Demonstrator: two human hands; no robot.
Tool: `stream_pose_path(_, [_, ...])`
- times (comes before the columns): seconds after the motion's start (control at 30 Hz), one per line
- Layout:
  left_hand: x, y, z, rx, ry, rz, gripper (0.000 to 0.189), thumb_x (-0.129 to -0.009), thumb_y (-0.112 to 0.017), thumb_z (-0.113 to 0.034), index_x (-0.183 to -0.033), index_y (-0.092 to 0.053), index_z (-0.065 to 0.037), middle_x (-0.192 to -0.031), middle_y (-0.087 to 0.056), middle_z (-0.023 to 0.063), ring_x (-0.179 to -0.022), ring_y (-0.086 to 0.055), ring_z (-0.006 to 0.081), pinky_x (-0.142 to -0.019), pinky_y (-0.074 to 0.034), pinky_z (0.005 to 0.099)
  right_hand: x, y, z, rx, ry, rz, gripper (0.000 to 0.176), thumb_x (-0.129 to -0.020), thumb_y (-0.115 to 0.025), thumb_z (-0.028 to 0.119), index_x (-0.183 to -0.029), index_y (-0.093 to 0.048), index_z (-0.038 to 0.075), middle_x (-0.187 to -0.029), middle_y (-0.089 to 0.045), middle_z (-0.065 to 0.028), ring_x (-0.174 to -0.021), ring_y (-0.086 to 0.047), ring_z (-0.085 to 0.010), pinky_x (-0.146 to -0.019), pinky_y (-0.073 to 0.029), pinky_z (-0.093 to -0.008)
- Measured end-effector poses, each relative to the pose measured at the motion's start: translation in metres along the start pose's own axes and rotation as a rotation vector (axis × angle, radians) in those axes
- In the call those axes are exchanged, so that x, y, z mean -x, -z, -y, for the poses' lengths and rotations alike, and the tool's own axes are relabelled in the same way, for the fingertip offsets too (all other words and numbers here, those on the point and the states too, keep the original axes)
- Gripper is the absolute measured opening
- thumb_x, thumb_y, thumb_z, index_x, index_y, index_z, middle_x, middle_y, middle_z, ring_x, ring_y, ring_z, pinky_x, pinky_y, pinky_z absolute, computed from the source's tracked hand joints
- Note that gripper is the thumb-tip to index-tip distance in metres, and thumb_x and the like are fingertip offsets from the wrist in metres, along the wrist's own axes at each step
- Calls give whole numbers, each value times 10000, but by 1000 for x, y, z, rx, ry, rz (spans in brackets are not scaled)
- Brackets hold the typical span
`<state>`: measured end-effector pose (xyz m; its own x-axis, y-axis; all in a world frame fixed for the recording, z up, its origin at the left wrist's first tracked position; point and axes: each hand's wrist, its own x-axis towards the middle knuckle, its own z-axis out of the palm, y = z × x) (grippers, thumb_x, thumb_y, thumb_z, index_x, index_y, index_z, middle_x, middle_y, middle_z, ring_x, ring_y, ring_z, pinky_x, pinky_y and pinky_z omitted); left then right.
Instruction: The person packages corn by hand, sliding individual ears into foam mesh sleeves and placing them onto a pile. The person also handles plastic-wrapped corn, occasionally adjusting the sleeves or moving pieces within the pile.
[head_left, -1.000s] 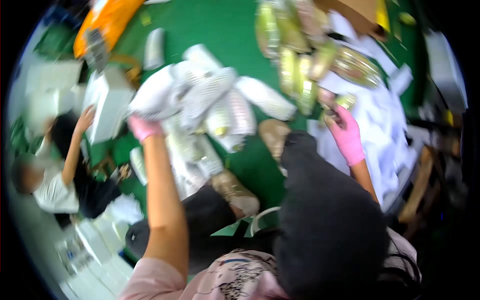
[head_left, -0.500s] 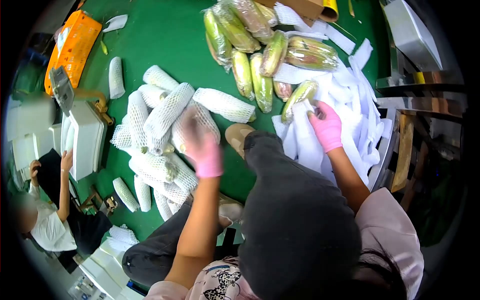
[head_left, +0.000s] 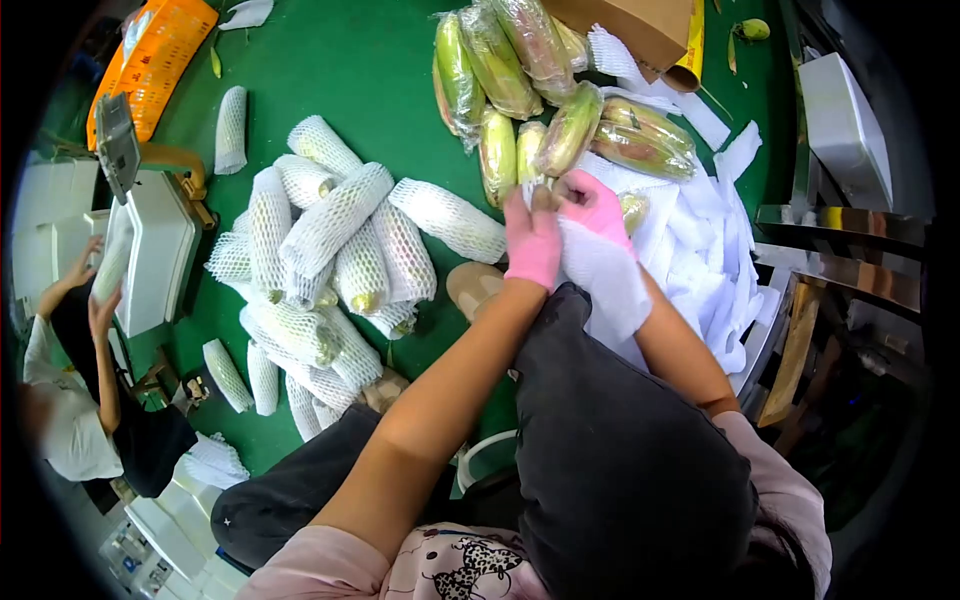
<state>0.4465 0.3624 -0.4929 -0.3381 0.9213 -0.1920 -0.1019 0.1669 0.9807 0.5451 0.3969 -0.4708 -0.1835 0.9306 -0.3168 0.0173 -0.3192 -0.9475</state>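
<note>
Both hands, in pink fingerless gloves, meet in front of my knee. Between them a white foam net sleeve [head_left: 605,275] hangs down over my right wrist. My left hand [head_left: 530,238] pinches the sleeve's upper end, fingertips pressed together. My right hand [head_left: 597,205] is closed round the same end, with some fingers hidden by foam. Just beyond lie plastic-wrapped corn ears [head_left: 497,157], green and reddish. A pile of flat white foam sleeves [head_left: 690,255] is right of my right hand. To the left, corn ears in foam net sleeves [head_left: 335,225] are heaped on the green floor [head_left: 350,60].
A cardboard box [head_left: 640,30] and a yellow tube [head_left: 688,65] are at the top. An orange crate [head_left: 155,65] stands upper left. Another person [head_left: 80,420] handles a sleeved ear beside white foam boxes [head_left: 160,255]. Metal rails [head_left: 850,225] edge the right side.
My left hand has left the sleeved heap and moved right to my right hand. The right hand has lifted a foam sleeve from the pile and come left; both now grip it.
</note>
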Motion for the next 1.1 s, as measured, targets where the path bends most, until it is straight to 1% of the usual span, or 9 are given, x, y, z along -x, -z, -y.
stream_pose_path(0.07, [7, -5, 14, 6, -8, -22, 396, -946, -558, -311, -1158, -518, 21, -1031, -560, 100, -876, -535, 168, -806, -443, 293, 4, 2, -12, 126, 284, -94, 169, -826, -715, 144, -889, -605, 32, -850, -583, -14, -823, -556, -102, -759, -450, -231])
stream_pose_path(0.2, [12, 6, -2, 264, 293, 155, 418, -931, -574, -364, -1091, -554, 22, -887, -578, 62, -785, -536, 139, -744, -451, 279, 36, 25, 25, -691, -295, -321, 170, -855, -642, 105, -1004, -626, 25, -944, -646, -50, -896, -587, -127, -806, -475, -248])
stream_pose_path(0.23, [9, 5, -4, 403, 390, 144, 415, -930, -573, -359, -1092, -555, 23, -877, -583, 63, -775, -546, 143, -734, -456, 284, 44, 35, 21, -947, -386, -114, 222, -862, -620, 104, -1065, -619, 13, -1003, -664, -54, -941, -602, -141, -852, -485, -288])
stream_pose_path(0.3, [3, 12, -33, 699, 708, 134, 397, -930, -560, -332, -1089, -556, 32, -919, -611, 78, -798, -590, 168, -740, -473, 301, 51, 57, 18, -250, -307, 173, 236, -853, -629, 104, -1079, -623, 34, -1017, -664, -53, -967, -607, -163, -877, -482, -313])
stream_pose_path(0.4, [-5, 8, 13, 673, 879, 560, 403, -908, -585, -290, -1144, -550, 34, -951, -622, 97, -825, -609, 196, -755, -488, 328, 28, 140, -53, 804, 123, 32, 289, -821, -639, 121, -1103, -629, 58, -1042, -674, -144, -973, -637, -289, -864, -495, -353])
stream_pose_path(0.47, [22, 0, 21, 279, 673, 659, 547, -822, -643, -162, -1293, -456, 41, -930, -628, 115, -741, -612, 206, -646, -499, 329, 14, 138, -6, 1190, 74, -176, 314, -844, -604, 221, -1096, -627, 36, -1020, -660, -213, -961, -625, -365, -856, -496, -388])
stream_pose_path(0.63, [45, -35, 68, -3, 917, 223, 514, -849, -482, -81, -1352, -407, -153, -811, -616, 140, -582, -583, 215, -502, -469, 374, -43, 150, -38, 1328, -190, -207, 397, -899, -497, 340, -1062, -643, 9, -1008, -641, -251, -977, -599, -408, -877, -473, -445])
stream_pose_path(0.8, [45, -32, 50, 315, 874, 137, 667, -861, -593, -219, -1451, -287, -157, -950, -608, 134, -720, -623, 224, -597, -534, 400, -39, 113, -18, 1398, -256, -228, 357, -905, -491, 296, -1055, -651, 14, -1042, -638, -244, -999, -595, -401, -880, -466, -453])
stream_pose_path(1.1, [66, -5, 22, 349, 423, 365, 598, -826, -678, -182, -1338, -427, 2, -1201, -563, 152, -1102, -546, 200, -962, -415, 287, 46, 56, -23, 835, 280, -432, 202, -889, -534, 99, -1041, -626, 2, -967, -631, -152, -863, -615, -312, -797, -481, -334])
